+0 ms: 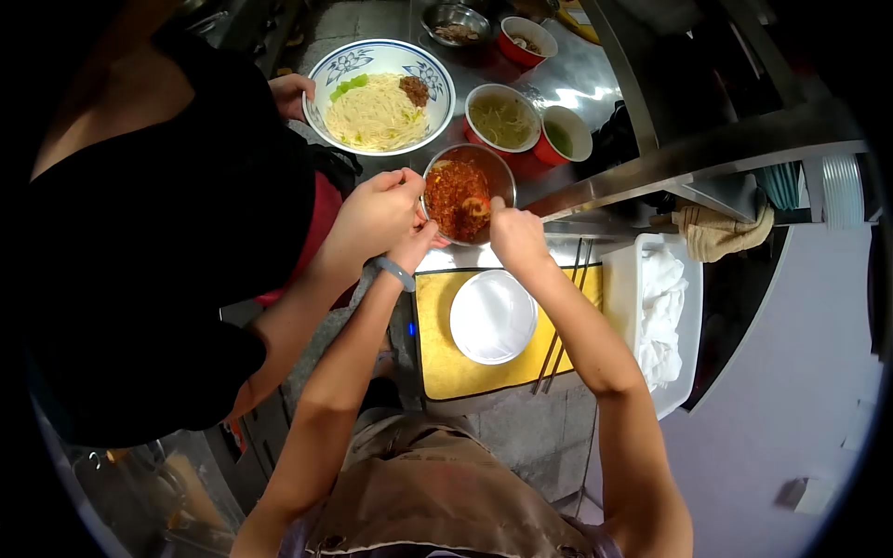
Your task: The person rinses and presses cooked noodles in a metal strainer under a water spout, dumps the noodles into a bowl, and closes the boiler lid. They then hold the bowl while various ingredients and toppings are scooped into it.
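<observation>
My left hand [419,244], with a grey bangle at the wrist, closes on the lower left rim of a steel bowl [507,169] of red chili sauce [451,191]. My right hand [513,228] is closed at the bowl's right side, on the handle of a spoon [476,206] that dips into the sauce. A co-worker's hand [386,206] is at the bowl's left edge, just above my left hand. Nearer to me, a white bowl [494,317] stands on a yellow mat [435,358].
A co-worker in black stands at left, their other hand [291,95] on a patterned noodle bowl [321,130]. Red cups [566,153] and a small steel bowl [456,14] stand behind. Chopsticks [555,349], a white bin [690,344] and a metal shelf edge [688,153] are at right.
</observation>
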`<state>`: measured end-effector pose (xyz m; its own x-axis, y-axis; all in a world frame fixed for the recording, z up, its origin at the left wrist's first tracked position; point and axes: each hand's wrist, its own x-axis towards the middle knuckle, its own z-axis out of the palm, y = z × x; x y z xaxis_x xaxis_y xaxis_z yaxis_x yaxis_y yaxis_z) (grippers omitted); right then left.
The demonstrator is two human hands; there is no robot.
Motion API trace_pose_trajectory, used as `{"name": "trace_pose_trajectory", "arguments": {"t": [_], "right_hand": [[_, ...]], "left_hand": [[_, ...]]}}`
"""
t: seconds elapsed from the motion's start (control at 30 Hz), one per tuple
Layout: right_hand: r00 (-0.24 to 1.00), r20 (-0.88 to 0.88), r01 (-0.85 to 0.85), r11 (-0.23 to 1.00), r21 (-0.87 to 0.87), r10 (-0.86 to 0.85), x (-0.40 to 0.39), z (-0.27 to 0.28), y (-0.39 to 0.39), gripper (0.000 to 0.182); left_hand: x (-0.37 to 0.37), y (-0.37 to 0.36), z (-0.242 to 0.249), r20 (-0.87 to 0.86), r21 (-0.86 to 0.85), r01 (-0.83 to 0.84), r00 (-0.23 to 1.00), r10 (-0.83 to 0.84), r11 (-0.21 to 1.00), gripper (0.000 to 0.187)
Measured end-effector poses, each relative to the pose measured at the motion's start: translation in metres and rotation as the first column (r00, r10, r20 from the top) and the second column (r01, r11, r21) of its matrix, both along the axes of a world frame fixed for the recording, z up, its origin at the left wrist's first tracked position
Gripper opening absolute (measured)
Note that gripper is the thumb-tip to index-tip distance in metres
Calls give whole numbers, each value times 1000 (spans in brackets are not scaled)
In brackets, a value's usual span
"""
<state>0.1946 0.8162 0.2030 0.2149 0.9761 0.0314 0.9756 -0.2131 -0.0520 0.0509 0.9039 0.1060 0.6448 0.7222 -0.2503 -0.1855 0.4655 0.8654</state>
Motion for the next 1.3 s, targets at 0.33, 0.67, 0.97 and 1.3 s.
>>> {"name": "trace_pose_trajectory", "arguments": {"t": [0.33,0.67,0.97,1.3], "right_hand": [[970,-211,129,991,30,-120,-22,13,-6,11],[988,-47,149,987,67,-146,-3,-22,-3,9],[977,-212,15,999,50,-4,-22,-24,5,9],[969,-228,109,993,42,-97,-8,-36,-2,12]], "left_hand": [[-6,1,-5,-20,-16,33,999,-34,999,13],[-9,-3,10,-30,-14,11,999,-11,1000,14],[-14,-1,1,-48,23,33,998,-32,999,12],[-8,10,-5,-79,-15,36,996,-37,999,14]]}}
